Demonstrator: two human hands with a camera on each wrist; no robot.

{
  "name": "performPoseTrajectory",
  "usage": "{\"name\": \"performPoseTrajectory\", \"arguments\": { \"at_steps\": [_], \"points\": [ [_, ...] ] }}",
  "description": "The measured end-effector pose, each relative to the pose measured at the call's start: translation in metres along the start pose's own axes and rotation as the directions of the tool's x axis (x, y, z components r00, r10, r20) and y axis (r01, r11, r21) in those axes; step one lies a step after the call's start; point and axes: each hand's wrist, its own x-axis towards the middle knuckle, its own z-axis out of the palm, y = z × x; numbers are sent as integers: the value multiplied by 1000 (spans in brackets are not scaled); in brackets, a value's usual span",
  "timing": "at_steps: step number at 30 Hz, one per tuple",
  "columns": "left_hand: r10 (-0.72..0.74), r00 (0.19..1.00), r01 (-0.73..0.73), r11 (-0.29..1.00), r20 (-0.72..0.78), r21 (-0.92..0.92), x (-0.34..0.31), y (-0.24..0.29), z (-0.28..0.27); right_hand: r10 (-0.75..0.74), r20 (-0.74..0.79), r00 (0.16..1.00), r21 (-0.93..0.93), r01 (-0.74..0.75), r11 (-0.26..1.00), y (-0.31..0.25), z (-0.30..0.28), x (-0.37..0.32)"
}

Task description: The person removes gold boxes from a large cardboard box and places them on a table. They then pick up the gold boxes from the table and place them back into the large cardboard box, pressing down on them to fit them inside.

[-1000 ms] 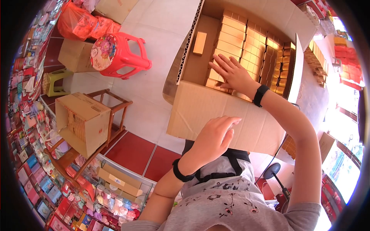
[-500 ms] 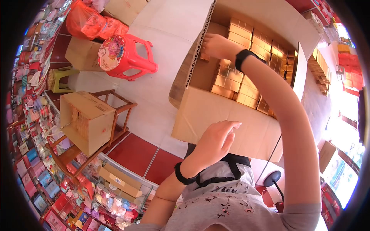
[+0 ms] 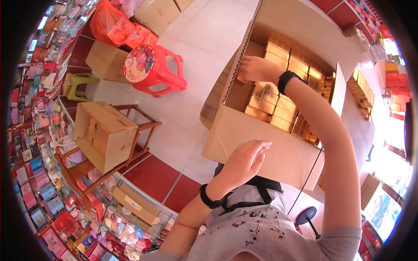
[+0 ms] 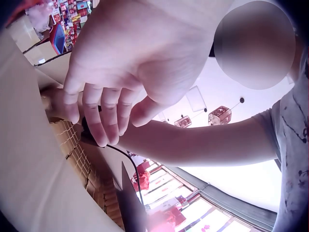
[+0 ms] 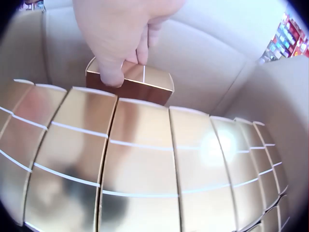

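Note:
A large open cardboard carton (image 3: 305,26) holds rows of small shiny gold boxes (image 3: 283,104). My right hand (image 3: 259,69) reaches into it beside the left wall. In the right wrist view, the thumb lies on the near face of a single gold box (image 5: 149,91) and the fingers are over its far side, pinching it. That box sits behind the packed rows; its lower part is hidden by them. My left hand (image 3: 244,163) hovers by the carton's front flap (image 3: 265,137), holding nothing. Its fingers are loosely bent in the left wrist view.
A pink-red plastic stool (image 3: 172,69) stands on the floor to the left, near a red plastic bag (image 3: 111,26). Another open carton (image 3: 106,135) rests on a wooden chair (image 3: 146,130). Shelves of packed goods (image 3: 39,174) line the left side. More gold boxes (image 3: 361,93) stand at the right.
My right hand has moved from lying spread over the gold rows to the lone gold box by the left wall, which it now pinches. The left hand has kept its pose; the head view has shifted.

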Motion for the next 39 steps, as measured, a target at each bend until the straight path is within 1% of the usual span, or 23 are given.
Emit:
{"name": "performPoseTrajectory", "arguments": {
  "at_steps": [1, 2, 3, 4, 5, 6, 8, 10, 12, 14, 16, 18, 19, 21, 24, 28, 30, 32, 34, 36, 37, 38, 39],
  "points": [
    [26, 1000, -26, 1000, 5, 15, 1, 1, 1, 57, 25, 998, 133, -60, 989, 3, -6, -6],
    [49, 999, -50, 998, 13, 30, -1, 2, 2, 62, 27, 998, 135, -65, 989, 2, -24, -13],
    [49, 999, -49, 998, 19, 28, -3, 4, 3, 218, 69, 973, 316, -229, 921, 3, -52, -22],
    [39, 998, -41, 998, 52, 41, -2, 5, 3, 358, 138, 924, 469, -379, 798, 3, -79, -30],
    [33, 996, -37, 998, 85, 54, 1, 5, 4, 490, 317, 812, 519, -581, 627, -4, -99, -35],
    [39, 995, -43, 998, 92, 51, 3, 4, 6, 497, 465, 733, 549, -679, 488, -8, -113, -41],
    [52, 995, -55, 998, 87, 28, 4, 1, 12, 485, 545, 684, 669, -704, 240, -25, -126, -53],
    [66, 993, -70, 997, 102, 39, 5, 0, 17, 472, 548, 690, 693, -691, 206, -47, -104, -62],
    [70, 991, -76, 996, 110, 54, 5, 0, 20, 424, 633, 648, 619, -752, 225, -61, -95, -61],
    [32, 990, -43, 996, 138, 75, 4, 3, 20, 418, 640, 645, 627, -752, 202, -69, -85, -58],
    [27, 990, -39, 996, 141, 78, 3, 1, 21, 408, 647, 644, 637, -751, 174, -76, -76, -56],
    [28, 989, -39, 996, 142, 76, 1, 0, 23, 393, 627, 672, 671, -723, 165, -79, -69, -56],
    [33, 990, -45, 995, 138, 86, 0, 0, 24, 392, 629, 671, 671, -723, 162, -81, -64, -56],
    [38, 990, -51, 994, 136, 94, -2, 0, 25, 384, 598, 704, 677, -700, 228, -84, -56, -55],
    [27, 991, -39, 995, 131, 88, -2, 1, 24, 388, 621, 681, 630, -729, 268, -86, -50, -54],
    [11, 993, -20, 997, 117, 71, -4, -2, 23, 389, 587, 710, 670, -696, 258, -90, -48, -55],
    [2, 994, -9, 998, 113, 63, -3, -2, 23, 418, 585, 695, 684, -700, 206, -95, -54, -51],
    [31, 994, -40, 996, 108, 83, -2, 0, 22, 415, 591, 692, 682, -703, 201, -97, -49, -51],
    [29, 994, -36, 997, 110, 65, -2, 0, 22, 414, 595, 689, 680, -706, 197, -97, -43, -52],
    [27, 993, -33, 998, 113, 48, 0, -2, 22, 333, 701, 630, 654, -755, 52, -92, -40, -51],
    [-11, 997, 9, 1000, 82, 23, 1, -4, 21, 335, 701, 629, 653, -755, 51, -91, -38, -50],
    [-49, 997, 50, 999, 53, -3, 4, -5, 19, 363, 695, 620, 610, -776, 159, -90, -35, -49],
    [-83, 996, 82, 996, 20, 47, 10, -7, 13, 390, 687, 613, 556, -789, 263, -91, -31, -48]
  ]
}}
